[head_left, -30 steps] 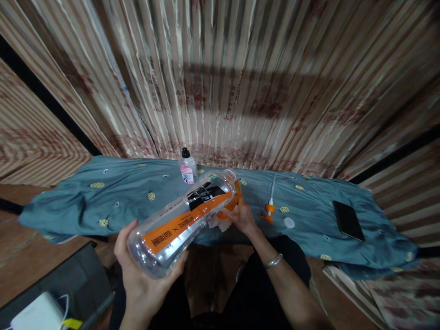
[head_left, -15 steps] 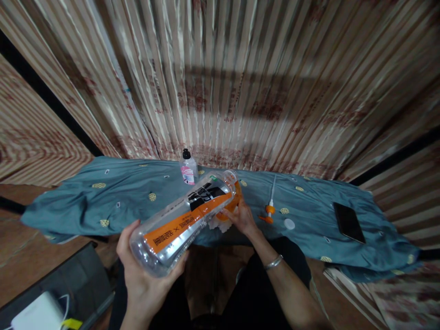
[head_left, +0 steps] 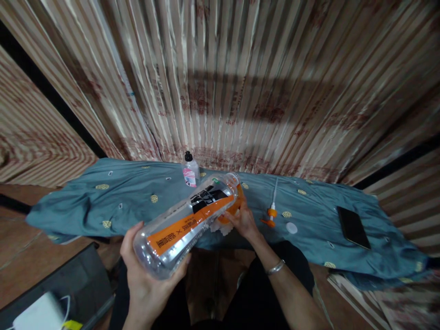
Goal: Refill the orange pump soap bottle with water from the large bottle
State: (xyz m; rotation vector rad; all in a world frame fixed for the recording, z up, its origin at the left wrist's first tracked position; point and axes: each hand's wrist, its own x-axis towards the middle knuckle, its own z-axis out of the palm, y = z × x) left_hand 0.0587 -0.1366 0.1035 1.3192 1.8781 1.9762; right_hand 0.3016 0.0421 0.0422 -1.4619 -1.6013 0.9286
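Clearly the left hand (head_left: 146, 270) grips the base of the clear bottle (head_left: 187, 220), tilted above the near counter (head_left: 103, 204) edge; the right hand (head_left: 242, 220) pinches its orange neck. Keeping the base steady should help.

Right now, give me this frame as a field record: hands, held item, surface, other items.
left hand: cups the base of the large clear bottle
right hand: at the bottle's neck end, against a white cloth-like wad
bottle pose: tilted, on its side, orange and black label up
surface: blue-grey cloth with small yellow motifs
small bottle: upright at the back, black cap, pink label
pump head: orange, with white tube, lying on the cloth
white cap: beside the pump head
phone: dark, flat, far right
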